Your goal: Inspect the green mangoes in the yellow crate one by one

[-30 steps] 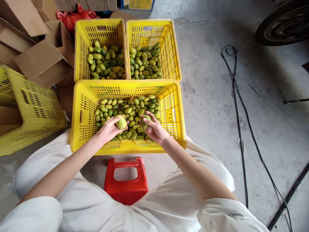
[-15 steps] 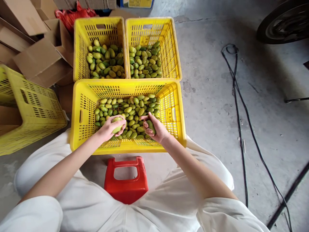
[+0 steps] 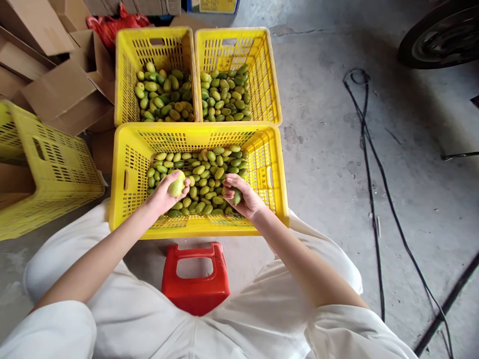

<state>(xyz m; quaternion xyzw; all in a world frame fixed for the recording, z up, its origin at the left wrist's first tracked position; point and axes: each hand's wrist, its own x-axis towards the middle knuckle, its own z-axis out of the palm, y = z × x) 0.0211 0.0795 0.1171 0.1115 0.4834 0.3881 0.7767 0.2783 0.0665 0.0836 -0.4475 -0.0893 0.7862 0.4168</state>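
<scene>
My left hand point(image 3: 169, 191) is closed around a pale yellow-green oval fruit point(image 3: 176, 184), whose upper side shows between thumb and fingers. A darker green oval fruit point(image 3: 237, 196) sits in my right hand point(image 3: 244, 197), its fingers curled over it and partly hiding it. Both hands are above the near yellow plastic crate point(image 3: 198, 230), apart from each other. Inside that crate, many similar green fruits point(image 3: 204, 182) lie spread over the slotted bottom, some covered by my hands.
Two more yellow crates, a left one point(image 3: 119, 80) and a right one point(image 3: 275, 85), hold green fruit behind the near crate. Another crate point(image 3: 63, 159) stands at left by cardboard boxes point(image 3: 60, 89). A red stool point(image 3: 196, 294) is between my legs. Black cable point(image 3: 370, 144) lies right, below a wheel point(image 3: 441, 37).
My left hand has turned and shifted slightly left and up, showing more of its fruit. The right hand's fingers have curled in more around the darker fruit.
</scene>
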